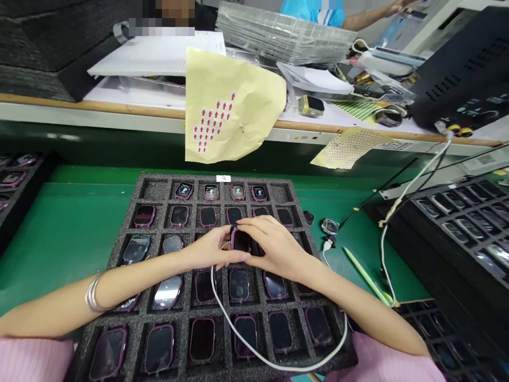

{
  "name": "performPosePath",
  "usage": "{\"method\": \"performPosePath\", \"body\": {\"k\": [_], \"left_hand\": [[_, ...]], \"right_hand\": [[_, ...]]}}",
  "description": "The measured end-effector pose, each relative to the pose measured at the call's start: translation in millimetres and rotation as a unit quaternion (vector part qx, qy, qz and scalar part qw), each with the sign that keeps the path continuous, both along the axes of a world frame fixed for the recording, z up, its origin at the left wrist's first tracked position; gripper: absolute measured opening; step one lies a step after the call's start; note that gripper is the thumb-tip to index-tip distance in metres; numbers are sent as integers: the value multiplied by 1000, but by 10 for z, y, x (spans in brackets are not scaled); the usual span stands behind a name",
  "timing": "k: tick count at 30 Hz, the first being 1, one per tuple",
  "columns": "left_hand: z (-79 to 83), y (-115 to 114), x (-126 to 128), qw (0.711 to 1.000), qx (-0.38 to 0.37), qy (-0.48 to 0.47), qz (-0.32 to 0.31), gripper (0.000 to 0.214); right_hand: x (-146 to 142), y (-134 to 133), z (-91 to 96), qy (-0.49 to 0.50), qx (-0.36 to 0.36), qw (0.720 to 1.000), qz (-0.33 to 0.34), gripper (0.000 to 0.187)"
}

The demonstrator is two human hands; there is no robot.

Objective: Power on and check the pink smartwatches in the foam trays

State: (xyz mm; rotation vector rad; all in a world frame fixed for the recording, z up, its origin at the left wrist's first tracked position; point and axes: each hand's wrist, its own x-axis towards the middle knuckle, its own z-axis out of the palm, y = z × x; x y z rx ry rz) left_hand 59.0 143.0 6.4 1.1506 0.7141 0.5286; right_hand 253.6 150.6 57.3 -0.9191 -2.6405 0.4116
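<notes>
Above the middle of a black foam tray (154, 189), both my hands hold a smartwatch case (241, 241) with a dark screen and a purple rim. My left hand (214, 246) grips its left side, thumb along the lower edge. Over the top and right edge close the fingers of my right hand (274, 246). A white cable (302, 368) runs from under my left hand, loops across the tray and passes beneath my right forearm. Its end at the watch is hidden. Similar watches (202, 339) lie in the tray's compartments; several in the back row have lit screens.
To the right lie a round black-and-silver device (330, 226), a white plug (329, 243) and a green pen (366, 276). More watch trays (417, 233) flank the green table (87, 207). A yellow arrow-sticker sheet (234, 106) hangs from the shelf; a person's arm shows behind.
</notes>
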Motion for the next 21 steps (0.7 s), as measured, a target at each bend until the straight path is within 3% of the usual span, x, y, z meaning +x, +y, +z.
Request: {"method": "performPosePath", "body": {"k": [10, 16, 21], "left_hand": [[13, -53, -10, 999, 22, 15, 37, 42], [147, -43, -17, 999, -13, 20, 35, 41], [141, -40, -18, 999, -15, 18, 36, 43]], "right_hand": [[-51, 9, -235, 25, 34, 999, -7, 38], [-41, -30, -331, 98, 15, 995, -22, 38], [-43, -23, -338, 118, -18, 993, -24, 38]]}}
